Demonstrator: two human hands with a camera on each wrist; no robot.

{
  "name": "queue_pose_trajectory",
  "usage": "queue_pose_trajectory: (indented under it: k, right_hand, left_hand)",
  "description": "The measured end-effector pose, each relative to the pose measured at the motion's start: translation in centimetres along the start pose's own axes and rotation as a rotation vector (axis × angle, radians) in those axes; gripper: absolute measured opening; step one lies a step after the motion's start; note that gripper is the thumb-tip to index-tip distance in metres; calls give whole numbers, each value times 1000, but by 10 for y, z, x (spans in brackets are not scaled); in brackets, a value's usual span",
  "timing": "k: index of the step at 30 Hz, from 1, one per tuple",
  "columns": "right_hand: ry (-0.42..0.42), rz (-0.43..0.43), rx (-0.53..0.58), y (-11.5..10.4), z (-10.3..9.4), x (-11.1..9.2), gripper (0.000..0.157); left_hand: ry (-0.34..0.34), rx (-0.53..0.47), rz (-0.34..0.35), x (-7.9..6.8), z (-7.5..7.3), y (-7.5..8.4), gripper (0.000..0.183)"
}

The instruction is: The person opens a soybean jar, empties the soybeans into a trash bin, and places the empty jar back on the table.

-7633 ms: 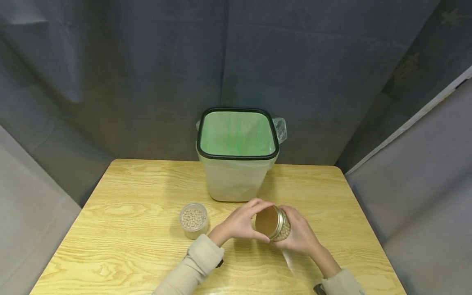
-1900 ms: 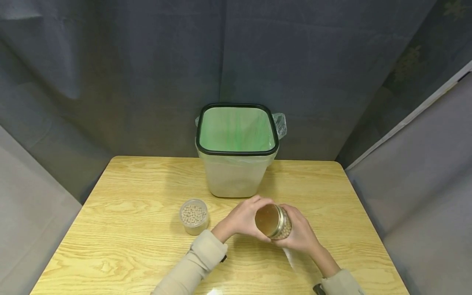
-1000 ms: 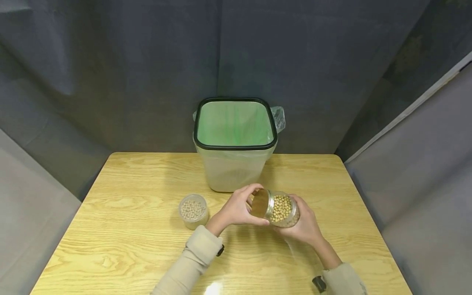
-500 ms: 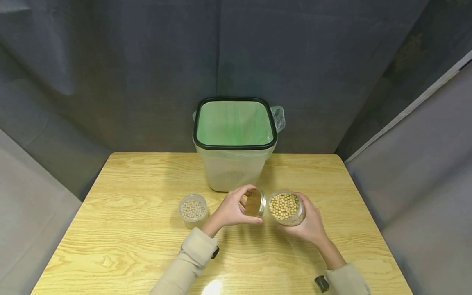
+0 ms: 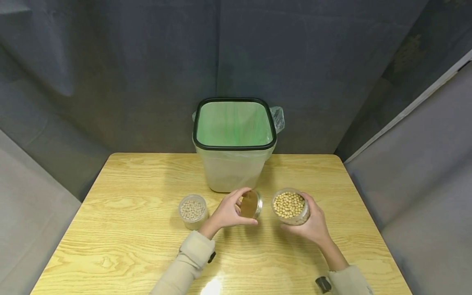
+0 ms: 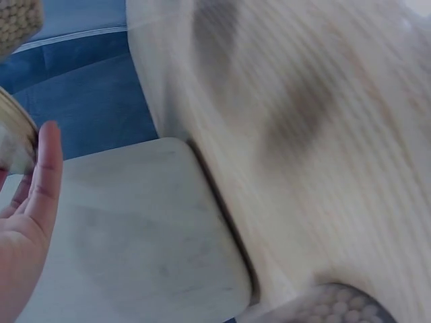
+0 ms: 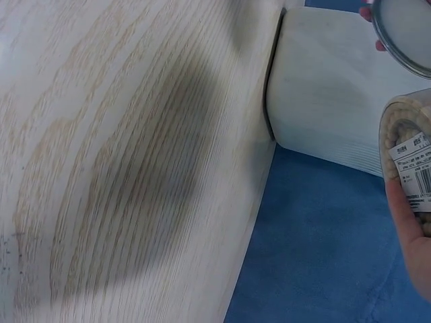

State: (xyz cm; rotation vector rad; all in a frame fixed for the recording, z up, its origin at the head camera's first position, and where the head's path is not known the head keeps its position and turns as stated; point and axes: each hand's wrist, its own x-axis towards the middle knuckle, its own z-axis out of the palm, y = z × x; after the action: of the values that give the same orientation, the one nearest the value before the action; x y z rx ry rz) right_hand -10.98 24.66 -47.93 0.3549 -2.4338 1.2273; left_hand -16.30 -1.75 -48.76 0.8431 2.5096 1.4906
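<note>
My left hand [image 5: 228, 212] holds a round jar lid [image 5: 250, 204], brown on top with a shiny metal rim, tipped on its side with the thumb below. To its right, my right hand [image 5: 313, 223] grips a clear jar [image 5: 298, 220] from the right. The jar's mouth is uncovered, and pale yellow beans [image 5: 289, 205] fill it close to the rim. A gap separates lid and jar. In the right wrist view a printed barcode label [image 7: 416, 168] shows on the jar [image 7: 389, 124], held above the table. The left wrist view catches only part of the lid [image 6: 16, 131].
Left of my left hand, a clear tub of similar beans [image 5: 193, 209] stands on the wooden table [image 5: 129, 229]. Behind both hands rises a pale bin [image 5: 234, 170] with a black rim and green liner. Dark curtains [image 5: 147, 82] hang behind the table.
Earlier the lid sat on the jar with both hands around them. The lid has come off and moved left with my left hand; the jar has tilted more upright and shifted right.
</note>
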Motion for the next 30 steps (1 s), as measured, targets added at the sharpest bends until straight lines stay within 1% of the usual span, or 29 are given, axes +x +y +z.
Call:
queue_pose_trajectory:
  k: [4, 7, 13, 16, 20, 23, 30]
  right_hand:
    - [8, 20, 9, 0, -1, 0, 99]
    - [3, 28, 17, 0, -3, -1, 100]
    - [6, 35, 1, -1, -5, -1, 100]
    - [14, 40, -9, -1, -5, -1, 100]
    - [20, 43, 0, -2, -6, -1, 100]
    - [20, 42, 10, -2, -7, 0, 100]
    - [19, 45, 13, -4, -9, -1, 99]
  left_hand:
    - [17, 77, 15, 0, 2, -7, 91]
    - [28, 133, 9, -1, 4, -12, 93]
    - [37, 183, -47, -4, 12, -21, 95]
    - [54, 215, -51, -5, 16, -26, 94]
    - [70, 227, -45, -6, 20, -35, 95]
    - [56, 222, -57, -7, 24, -43, 97]
    - [-18, 216, -105, -10, 33, -57, 98]
